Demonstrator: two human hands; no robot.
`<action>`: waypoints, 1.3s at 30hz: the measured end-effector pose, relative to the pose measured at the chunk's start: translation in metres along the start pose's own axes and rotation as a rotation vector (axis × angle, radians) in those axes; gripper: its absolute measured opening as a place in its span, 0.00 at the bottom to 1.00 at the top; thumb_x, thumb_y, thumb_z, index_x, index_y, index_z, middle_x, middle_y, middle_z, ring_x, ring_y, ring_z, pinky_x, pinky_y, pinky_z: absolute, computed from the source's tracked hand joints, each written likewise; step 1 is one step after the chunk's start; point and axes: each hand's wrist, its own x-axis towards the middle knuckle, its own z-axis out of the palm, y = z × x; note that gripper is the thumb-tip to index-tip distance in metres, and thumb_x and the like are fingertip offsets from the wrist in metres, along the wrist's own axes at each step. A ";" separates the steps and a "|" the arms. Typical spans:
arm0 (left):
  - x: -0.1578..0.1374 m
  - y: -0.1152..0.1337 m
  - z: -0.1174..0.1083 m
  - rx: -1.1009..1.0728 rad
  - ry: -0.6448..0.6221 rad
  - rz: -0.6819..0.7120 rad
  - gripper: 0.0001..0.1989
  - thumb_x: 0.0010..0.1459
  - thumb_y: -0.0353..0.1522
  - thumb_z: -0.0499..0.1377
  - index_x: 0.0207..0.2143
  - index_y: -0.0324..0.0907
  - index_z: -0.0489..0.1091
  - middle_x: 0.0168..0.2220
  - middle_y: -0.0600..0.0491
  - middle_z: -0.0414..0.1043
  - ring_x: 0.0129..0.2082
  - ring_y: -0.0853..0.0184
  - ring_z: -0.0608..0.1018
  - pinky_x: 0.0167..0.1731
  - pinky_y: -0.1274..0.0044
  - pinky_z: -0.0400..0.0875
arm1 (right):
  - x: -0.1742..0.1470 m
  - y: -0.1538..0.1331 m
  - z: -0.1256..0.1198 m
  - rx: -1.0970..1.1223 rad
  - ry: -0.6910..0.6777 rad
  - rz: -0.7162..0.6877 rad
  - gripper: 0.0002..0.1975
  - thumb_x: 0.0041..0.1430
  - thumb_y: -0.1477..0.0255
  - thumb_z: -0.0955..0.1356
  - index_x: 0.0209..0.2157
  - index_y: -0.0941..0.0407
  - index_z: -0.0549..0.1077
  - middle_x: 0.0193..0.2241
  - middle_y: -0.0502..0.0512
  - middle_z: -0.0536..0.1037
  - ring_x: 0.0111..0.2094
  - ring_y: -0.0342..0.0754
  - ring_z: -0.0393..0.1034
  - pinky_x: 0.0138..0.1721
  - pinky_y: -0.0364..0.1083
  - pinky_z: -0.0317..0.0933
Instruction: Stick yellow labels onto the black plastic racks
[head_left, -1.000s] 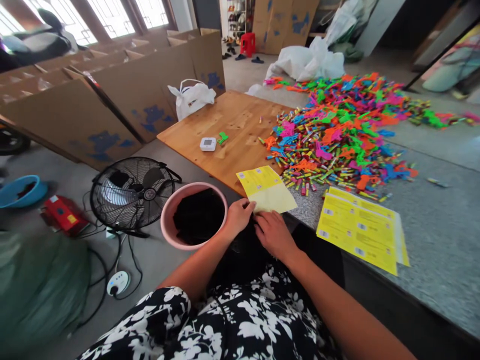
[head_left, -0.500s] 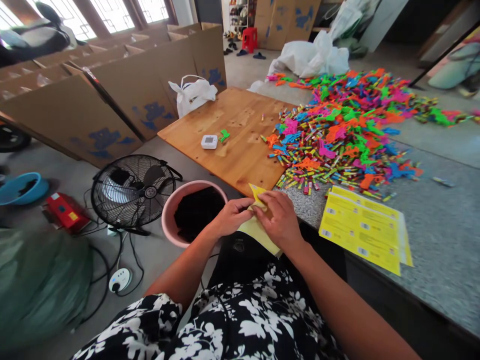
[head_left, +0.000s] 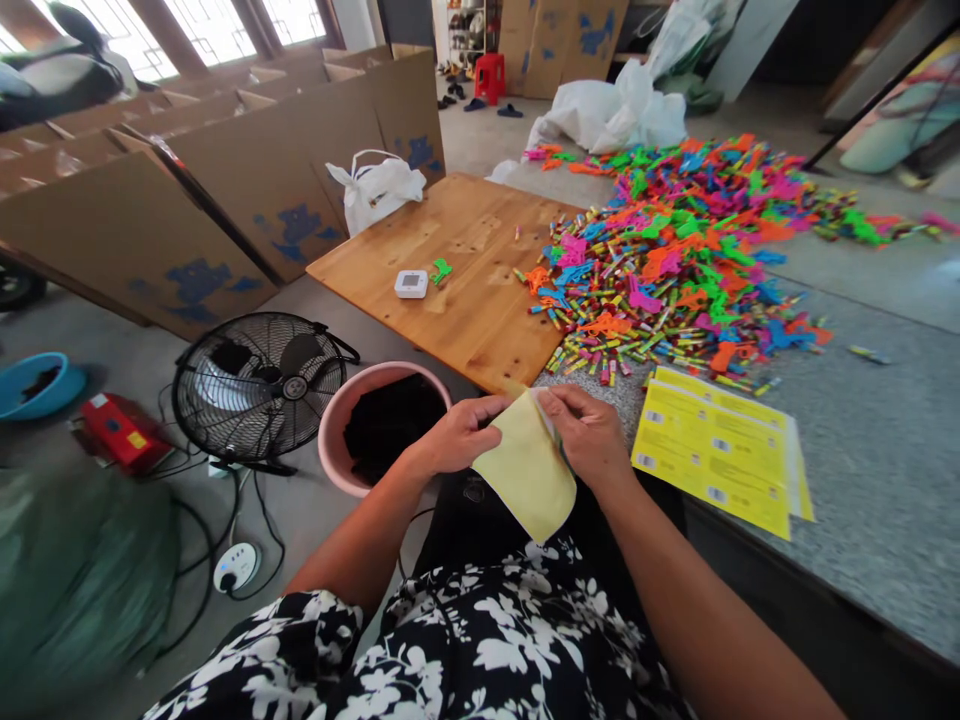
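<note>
A pale yellow paper sheet [head_left: 529, 470] hangs above my lap, its plain side facing me and its lower corner pointing down. My left hand [head_left: 465, 436] pinches its upper left edge between thumb and fingers. At the upper right edge, my right hand [head_left: 594, 432] is closed on the same sheet, where a whitish strip shows by the thumb. The right fingertips are partly hidden behind the paper. To the right, printed yellow label sheets [head_left: 712, 450] lie stacked on the grey stone surface [head_left: 862, 480].
Bright toy guns and small printed tubes form a large pile [head_left: 675, 260]. A white digital timer [head_left: 411, 284] and a green toy gun [head_left: 441, 271] rest on the wooden board [head_left: 465, 330]. Left are a pink basin [head_left: 330, 440], a floor fan [head_left: 262, 390] and cardboard boxes [head_left: 225, 190].
The yellow sheet has spread out and tipped toward me, showing more of its pale side. My right hand has shifted slightly right, away from the left. The view has moved slightly.
</note>
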 end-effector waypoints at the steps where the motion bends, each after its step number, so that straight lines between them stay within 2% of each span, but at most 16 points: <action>1: 0.000 -0.002 -0.001 -0.029 0.025 -0.004 0.23 0.48 0.30 0.54 0.47 0.39 0.76 0.39 0.51 0.78 0.35 0.65 0.76 0.34 0.78 0.69 | 0.003 0.002 -0.003 0.059 0.058 0.068 0.16 0.62 0.55 0.72 0.35 0.54 0.82 0.34 0.50 0.82 0.36 0.47 0.75 0.41 0.46 0.69; 4: 0.006 -0.012 -0.009 -0.154 0.129 -0.017 0.24 0.47 0.31 0.56 0.48 0.38 0.75 0.41 0.49 0.79 0.34 0.66 0.78 0.33 0.78 0.70 | 0.015 0.008 -0.016 0.324 0.291 0.257 0.21 0.48 0.53 0.78 0.32 0.56 0.80 0.27 0.48 0.79 0.28 0.43 0.72 0.32 0.43 0.69; 6: 0.014 -0.021 -0.018 -0.242 0.194 -0.040 0.24 0.45 0.31 0.57 0.47 0.39 0.75 0.41 0.50 0.80 0.32 0.67 0.78 0.32 0.78 0.71 | 0.022 0.009 -0.030 0.487 0.423 0.331 0.23 0.39 0.55 0.81 0.29 0.57 0.77 0.22 0.45 0.75 0.22 0.40 0.66 0.24 0.40 0.63; 8: 0.025 -0.030 -0.028 -0.283 0.277 -0.086 0.24 0.41 0.30 0.58 0.44 0.39 0.75 0.36 0.52 0.79 0.28 0.68 0.77 0.29 0.78 0.70 | 0.026 0.009 -0.047 0.572 0.485 0.361 0.24 0.34 0.58 0.83 0.26 0.56 0.73 0.18 0.41 0.70 0.18 0.37 0.60 0.18 0.38 0.57; 11: 0.047 -0.042 -0.044 -0.240 0.497 -0.163 0.20 0.41 0.31 0.56 0.40 0.38 0.74 0.28 0.54 0.76 0.22 0.70 0.73 0.23 0.79 0.66 | 0.025 0.007 -0.075 0.614 0.510 0.366 0.26 0.39 0.59 0.82 0.23 0.55 0.66 0.15 0.38 0.62 0.15 0.35 0.52 0.15 0.38 0.53; 14: 0.069 -0.050 -0.057 -0.173 0.664 -0.192 0.19 0.46 0.31 0.55 0.42 0.37 0.73 0.27 0.54 0.75 0.21 0.71 0.72 0.23 0.80 0.66 | 0.019 0.007 -0.093 0.594 0.503 0.323 0.27 0.46 0.58 0.81 0.22 0.54 0.60 0.13 0.36 0.56 0.13 0.35 0.48 0.13 0.38 0.50; 16: 0.078 -0.054 -0.064 -0.114 0.701 -0.203 0.21 0.49 0.31 0.56 0.47 0.37 0.72 0.31 0.52 0.77 0.24 0.69 0.75 0.24 0.79 0.69 | 0.013 0.008 -0.096 0.533 0.512 0.261 0.27 0.47 0.58 0.80 0.21 0.54 0.61 0.13 0.37 0.57 0.13 0.36 0.50 0.14 0.39 0.52; 19: 0.077 -0.063 -0.080 0.025 0.758 -0.219 0.24 0.54 0.35 0.60 0.54 0.39 0.70 0.36 0.51 0.78 0.27 0.68 0.77 0.26 0.78 0.71 | 0.001 0.012 -0.089 0.403 0.595 0.197 0.23 0.46 0.58 0.81 0.20 0.54 0.69 0.15 0.44 0.66 0.16 0.40 0.61 0.17 0.43 0.60; 22: 0.051 -0.082 -0.106 0.199 0.873 -0.261 0.25 0.64 0.41 0.53 0.60 0.40 0.65 0.40 0.48 0.78 0.30 0.68 0.78 0.29 0.77 0.73 | -0.017 0.016 -0.077 0.325 0.588 0.230 0.16 0.48 0.58 0.81 0.27 0.54 0.79 0.20 0.51 0.75 0.21 0.45 0.70 0.22 0.46 0.67; 24: 0.021 -0.102 -0.122 0.326 0.922 -0.323 0.24 0.67 0.39 0.48 0.60 0.39 0.65 0.43 0.45 0.77 0.35 0.65 0.80 0.34 0.74 0.75 | -0.030 0.016 -0.069 0.268 0.548 0.228 0.16 0.49 0.56 0.80 0.31 0.54 0.81 0.24 0.52 0.78 0.24 0.47 0.73 0.24 0.46 0.70; 27: -0.030 -0.139 -0.134 0.519 0.846 -0.419 0.18 0.59 0.32 0.55 0.51 0.38 0.73 0.46 0.42 0.78 0.46 0.57 0.80 0.49 0.66 0.74 | -0.048 0.013 -0.059 0.114 0.465 0.165 0.16 0.52 0.55 0.79 0.34 0.53 0.83 0.27 0.51 0.80 0.25 0.47 0.75 0.28 0.48 0.74; 29: -0.059 -0.163 -0.132 0.619 0.715 -0.440 0.18 0.51 0.28 0.60 0.45 0.38 0.76 0.48 0.42 0.78 0.51 0.53 0.78 0.57 0.63 0.70 | -0.056 0.012 -0.052 0.040 0.383 0.123 0.15 0.56 0.56 0.77 0.37 0.52 0.83 0.30 0.51 0.82 0.26 0.47 0.76 0.29 0.48 0.75; 31: -0.080 -0.183 -0.124 0.693 0.591 -0.429 0.20 0.47 0.26 0.62 0.46 0.40 0.77 0.51 0.43 0.77 0.53 0.53 0.77 0.61 0.63 0.67 | -0.061 0.013 -0.047 0.006 0.314 0.073 0.14 0.58 0.57 0.76 0.38 0.52 0.83 0.32 0.52 0.83 0.27 0.46 0.76 0.31 0.47 0.74; 35: -0.098 -0.204 -0.113 0.808 0.492 -0.391 0.21 0.53 0.30 0.64 0.51 0.43 0.74 0.57 0.43 0.72 0.57 0.51 0.72 0.63 0.60 0.63 | -0.066 0.018 -0.037 -0.035 0.200 -0.021 0.10 0.62 0.61 0.74 0.42 0.50 0.83 0.37 0.52 0.83 0.31 0.46 0.77 0.35 0.47 0.73; 39: -0.100 -0.209 -0.116 0.871 0.491 -0.371 0.14 0.58 0.34 0.63 0.47 0.44 0.74 0.52 0.43 0.72 0.55 0.50 0.71 0.61 0.59 0.62 | -0.068 0.018 -0.033 -0.066 0.156 -0.043 0.09 0.63 0.62 0.74 0.43 0.49 0.83 0.40 0.52 0.83 0.34 0.46 0.78 0.38 0.47 0.73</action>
